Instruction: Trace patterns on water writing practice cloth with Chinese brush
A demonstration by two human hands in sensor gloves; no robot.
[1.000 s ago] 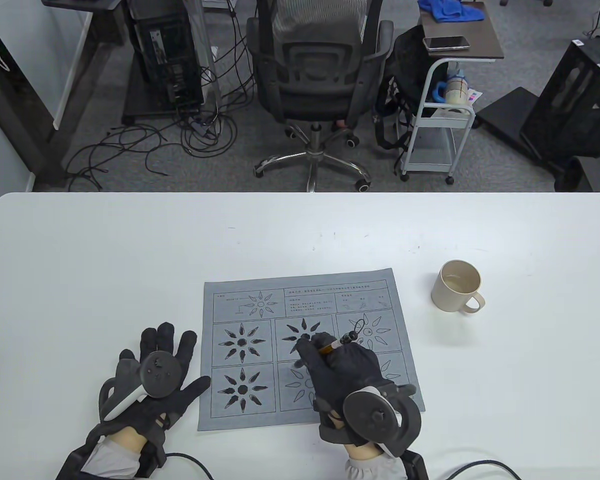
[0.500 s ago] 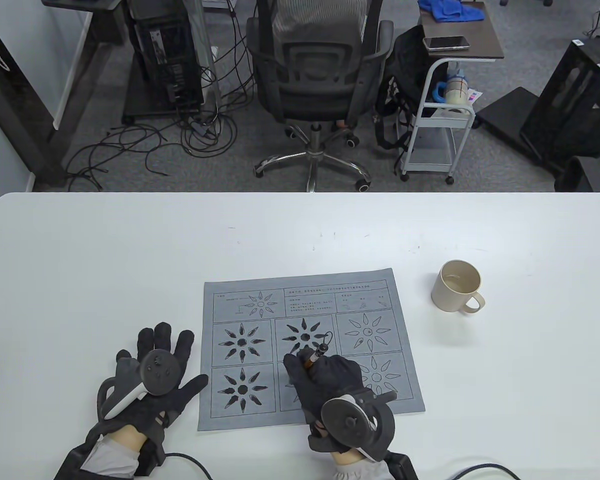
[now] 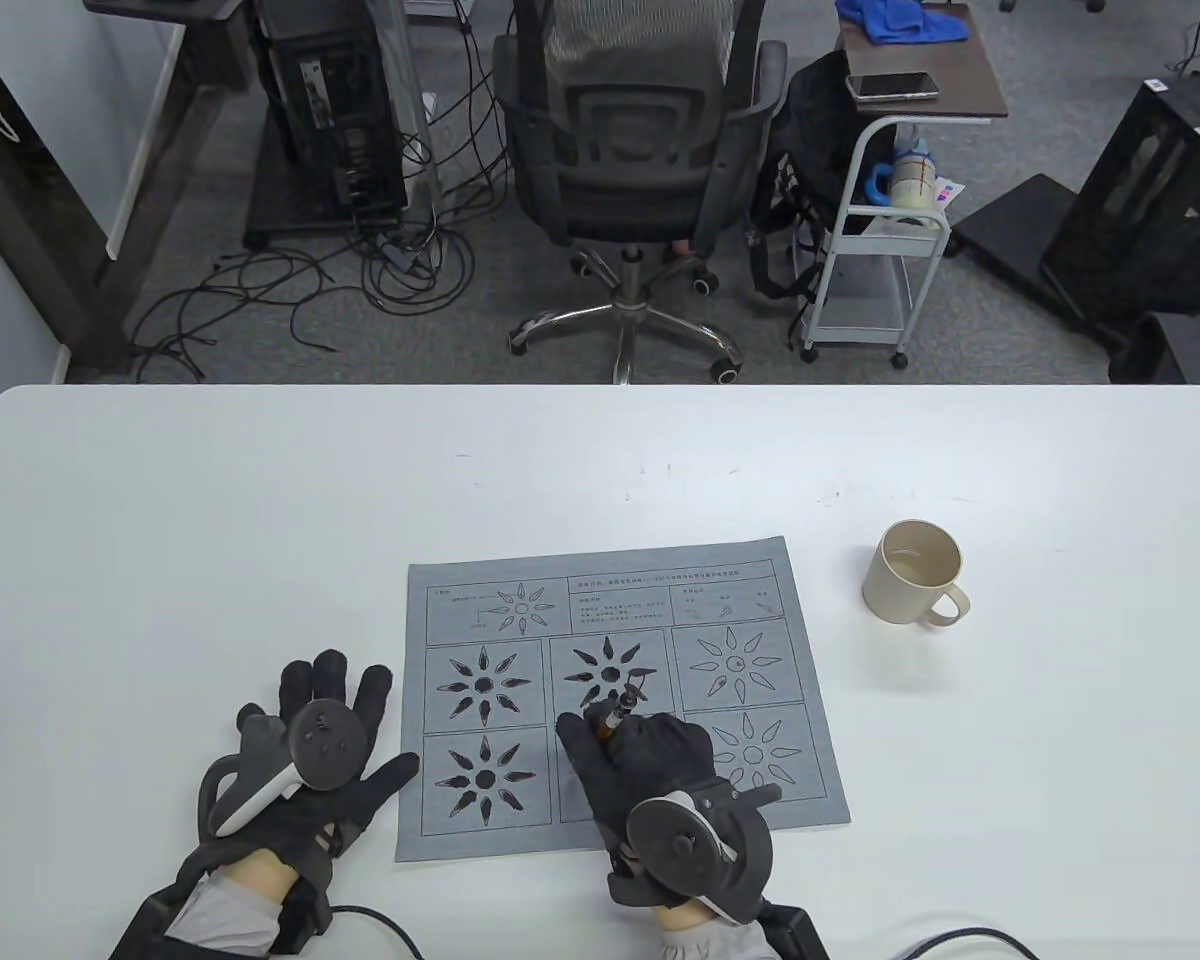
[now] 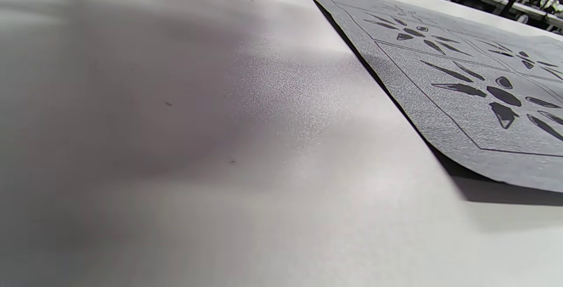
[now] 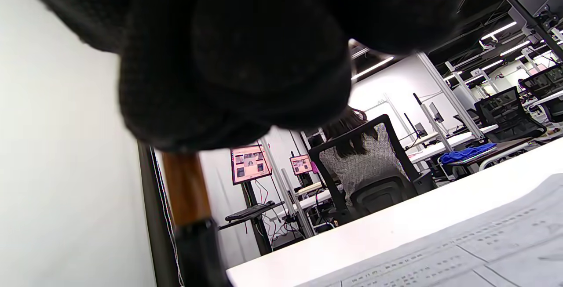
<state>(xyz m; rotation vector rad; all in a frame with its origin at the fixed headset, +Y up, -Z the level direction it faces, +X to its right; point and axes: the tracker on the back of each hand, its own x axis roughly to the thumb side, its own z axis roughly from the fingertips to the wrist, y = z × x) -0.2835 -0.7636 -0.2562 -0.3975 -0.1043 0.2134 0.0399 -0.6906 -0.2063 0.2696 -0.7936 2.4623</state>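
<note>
Practice cloth (image 3: 620, 690), grey and printed with flower patterns in boxes, lies flat on the white table (image 3: 260, 500) near its front edge. On the cloth, the two boxes at the left side hold flowers filled in dark, one above the other, and the upper middle box holds one more dark flower; the two boxes at the right side of the cloth show only outlines. The right hand (image 3: 640, 765) is over the lower middle box of the cloth, and its fingers are curled around the brush (image 3: 612, 714), which has a brown handle and leans up toward the upper middle box. The tip of the brush is hidden under the hand. The left hand (image 3: 310, 770) rests flat on the table just beside the left edge of the cloth, fingers straight and spread, holding nothing. A beige cup (image 3: 915, 572) stands on the table to the right of the cloth, apart from it.
</note>
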